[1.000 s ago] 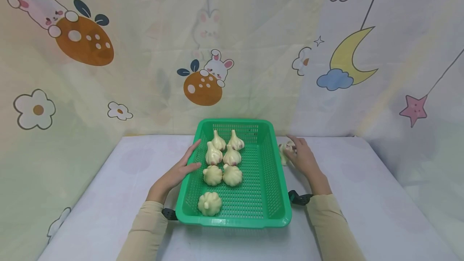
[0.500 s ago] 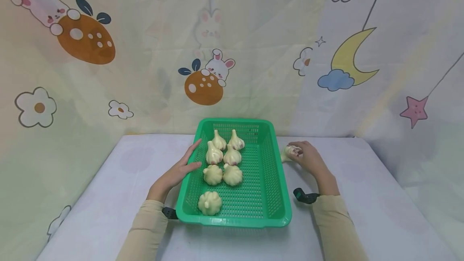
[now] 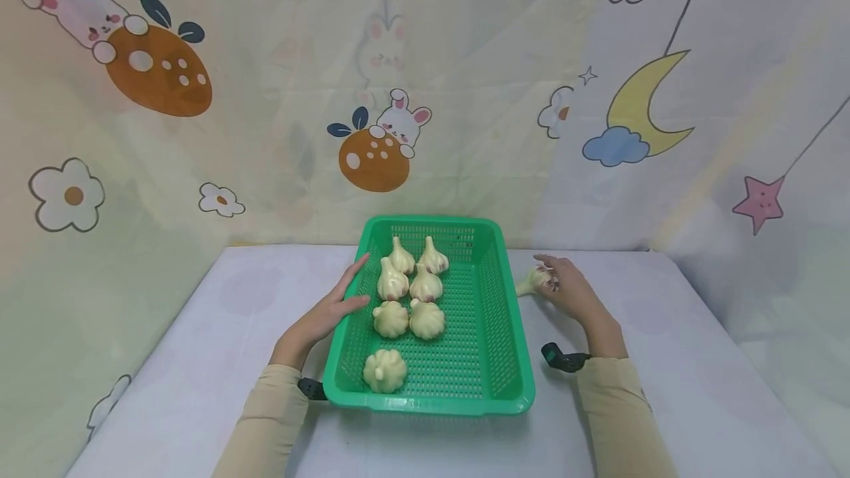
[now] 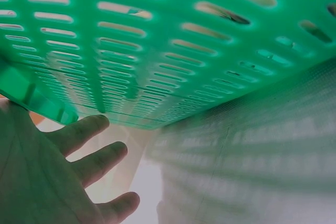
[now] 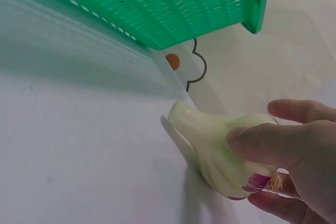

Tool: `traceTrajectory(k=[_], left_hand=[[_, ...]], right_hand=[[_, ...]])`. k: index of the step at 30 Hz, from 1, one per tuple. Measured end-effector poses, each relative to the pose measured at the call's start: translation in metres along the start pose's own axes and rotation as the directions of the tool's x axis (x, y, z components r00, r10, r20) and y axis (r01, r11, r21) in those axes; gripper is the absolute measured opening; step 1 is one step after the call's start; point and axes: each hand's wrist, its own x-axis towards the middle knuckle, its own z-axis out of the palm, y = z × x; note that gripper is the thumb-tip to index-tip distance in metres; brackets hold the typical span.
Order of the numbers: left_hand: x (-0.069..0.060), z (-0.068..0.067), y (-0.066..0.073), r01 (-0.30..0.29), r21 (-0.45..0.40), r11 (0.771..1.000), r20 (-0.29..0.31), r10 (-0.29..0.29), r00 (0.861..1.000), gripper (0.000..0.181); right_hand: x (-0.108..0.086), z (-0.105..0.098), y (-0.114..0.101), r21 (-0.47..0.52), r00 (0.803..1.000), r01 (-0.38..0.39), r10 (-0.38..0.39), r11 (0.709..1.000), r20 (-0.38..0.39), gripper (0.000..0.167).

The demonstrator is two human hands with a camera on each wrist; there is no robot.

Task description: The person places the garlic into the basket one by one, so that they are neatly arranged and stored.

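My left hand (image 3: 322, 319) rests at the left rim of a green plastic basket (image 3: 465, 406), its fingers straight and spread. In the left wrist view, fingers (image 4: 97, 163) of that hand show beside the slotted basket wall (image 4: 121, 61). On the table right of the basket, my right hand (image 3: 572, 290) grips a garlic bulb (image 3: 536, 280) whose stem points toward the basket. The right wrist view shows the thumb (image 5: 262, 142) lying on this pale, purple-streaked garlic (image 5: 218, 150), with other fingers around its root end. Several garlic bulbs (image 3: 426, 321) sit in the basket's left half.
A white-covered table (image 3: 671, 360) carries the basket. Behind it hangs a printed cloth (image 3: 478, 131) with cartoon rabbits, flowers and a moon. Black wrist cameras (image 3: 563, 358) are strapped at both sleeves.
My right hand has shifted rightward, and the garlic bulb in it has turned and moved slightly right. The left hand and the basket stay in place.
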Motion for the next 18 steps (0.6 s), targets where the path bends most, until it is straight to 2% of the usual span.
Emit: traceTrajectory(k=[6, 15, 18], left_hand=[[0.0011, -0.0002, -0.0008, -0.002, 0.003, 1.000, -0.001, 0.002, 1.000, 0.067], [0.0005, 0.0004, 0.0014, 0.005, 0.000, 1.000, 0.000, -0.005, 1.000, 0.067], [0.0003, 0.0005, 0.0018, 0.003, -0.002, 1.000, 0.000, -0.003, 1.000, 0.067]], right_hand=[[-0.0006, 0.0002, -0.0015, -0.014, 1.000, -0.001, 0.001, 1.000, -0.002, 0.044], [0.0008, 0.0042, 0.0007, 0.028, 0.999, -0.045, 0.046, 0.999, -0.030, 0.049], [0.0010, 0.0056, 0.0029, 0.018, 0.998, -0.050, 0.051, 0.999, -0.028, 0.057]])
